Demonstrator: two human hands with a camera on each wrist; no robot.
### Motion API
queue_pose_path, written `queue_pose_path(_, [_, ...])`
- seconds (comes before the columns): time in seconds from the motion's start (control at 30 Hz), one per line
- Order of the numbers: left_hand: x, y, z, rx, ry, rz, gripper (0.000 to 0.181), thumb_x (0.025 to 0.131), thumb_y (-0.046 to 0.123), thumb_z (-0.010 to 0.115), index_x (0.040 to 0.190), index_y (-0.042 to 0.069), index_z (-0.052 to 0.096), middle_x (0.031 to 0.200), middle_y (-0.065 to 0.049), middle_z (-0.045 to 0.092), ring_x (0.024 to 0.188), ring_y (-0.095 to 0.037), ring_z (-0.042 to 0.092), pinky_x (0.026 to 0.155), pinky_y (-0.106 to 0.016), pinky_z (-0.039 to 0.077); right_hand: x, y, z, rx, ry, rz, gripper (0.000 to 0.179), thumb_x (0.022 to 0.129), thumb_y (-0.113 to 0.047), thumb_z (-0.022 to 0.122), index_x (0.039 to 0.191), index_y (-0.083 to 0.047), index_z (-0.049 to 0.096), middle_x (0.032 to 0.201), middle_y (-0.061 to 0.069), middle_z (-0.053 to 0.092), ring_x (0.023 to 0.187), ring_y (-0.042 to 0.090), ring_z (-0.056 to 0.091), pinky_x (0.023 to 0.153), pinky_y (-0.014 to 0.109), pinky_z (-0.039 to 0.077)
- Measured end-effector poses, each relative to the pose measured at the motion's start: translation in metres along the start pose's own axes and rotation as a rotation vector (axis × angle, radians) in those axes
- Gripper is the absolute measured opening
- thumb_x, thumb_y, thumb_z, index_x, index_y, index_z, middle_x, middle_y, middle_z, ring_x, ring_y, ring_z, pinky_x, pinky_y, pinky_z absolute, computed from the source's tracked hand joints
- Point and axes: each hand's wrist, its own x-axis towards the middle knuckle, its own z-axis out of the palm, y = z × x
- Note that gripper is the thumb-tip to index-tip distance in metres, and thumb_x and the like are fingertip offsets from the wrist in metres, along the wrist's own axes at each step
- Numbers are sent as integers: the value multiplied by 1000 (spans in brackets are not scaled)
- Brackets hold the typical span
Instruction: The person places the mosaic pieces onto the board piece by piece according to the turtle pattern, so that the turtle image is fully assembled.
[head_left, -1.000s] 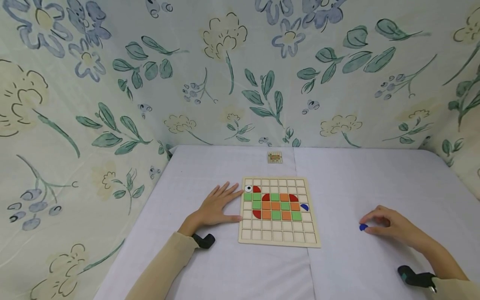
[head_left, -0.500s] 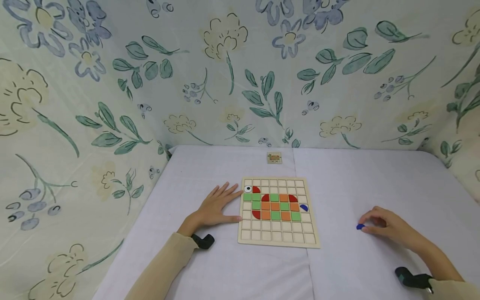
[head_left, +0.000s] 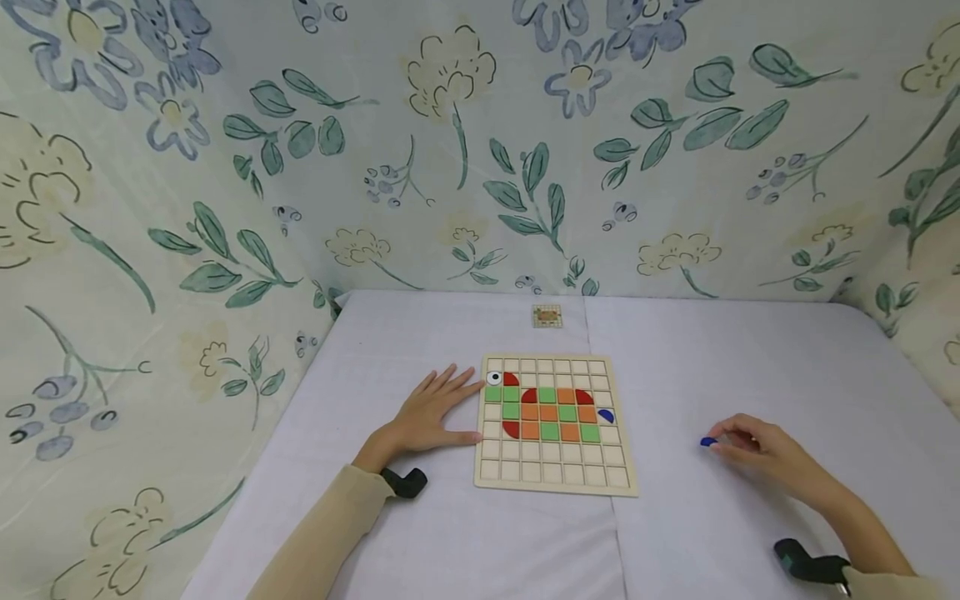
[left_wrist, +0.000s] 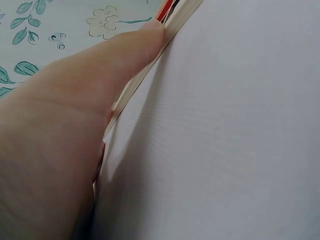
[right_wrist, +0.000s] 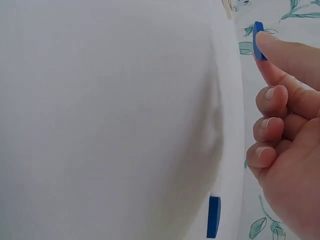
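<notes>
A light wooden grid board (head_left: 530, 474) lies mid-table, with red, green and orange tiles set in its cells. A white eye tile (head_left: 493, 378) sits upper left, and a blue rounded piece (head_left: 606, 416) at the right. My left hand (head_left: 426, 418) lies spread beside the board, fingertips and thumb at its left edge. In the left wrist view, the thumb (left_wrist: 125, 52) meets the board's edge. To the right of the board, my right hand (head_left: 776, 457) pinches a small blue rounded piece (right_wrist: 258, 41) between thumb and index finger, other fingers curled.
Another blue piece (right_wrist: 214, 216) rests on the white cloth (right_wrist: 100, 125) below the right hand. A small patterned card (head_left: 547, 316) lies behind the board. Floral fabric (head_left: 517, 100) hangs behind and at the sides.
My right hand has moved left toward the board, carrying the blue piece. The left hand stays at the board's edge.
</notes>
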Motion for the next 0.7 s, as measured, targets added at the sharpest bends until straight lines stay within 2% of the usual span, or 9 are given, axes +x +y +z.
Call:
queue_pose_path(0.1, [0,0,0,-3,5,2,95,82,83,49,160,36,21,166,7,9,153,-24,0,121,-49,0,3,-11,6,2,6,12,14,91,4,68,104,2,65,77,-1,42,69,12,40,52,26,33])
queue_pose_path(0.3, [0,-1,0,3,1,1,96,81,84,47,160,35,21,166,7,9,153,-24,0,121,-48,-1,11,-37,26,-14,29,47,14,91,0,69,105,1,64,76,0,41,66,11,40,50,25,34])
queue_pose_path(0.43, [-1,0,-1,5,-4,-2,96,82,84,49,160,35,21,166,8,9,153,-23,-1,121,-48,-1,18,-54,39,19,41,50,14,91,-2,70,104,0,64,76,2,41,64,11,41,49,25,35])
queue_pose_path(0.7, [0,0,-1,9,-18,-10,95,82,84,47,160,38,18,166,9,6,152,-21,-3,121,-46,-3,36,-81,67,121,0,57,17,94,-8,69,108,0,64,79,2,43,69,13,43,53,24,37])
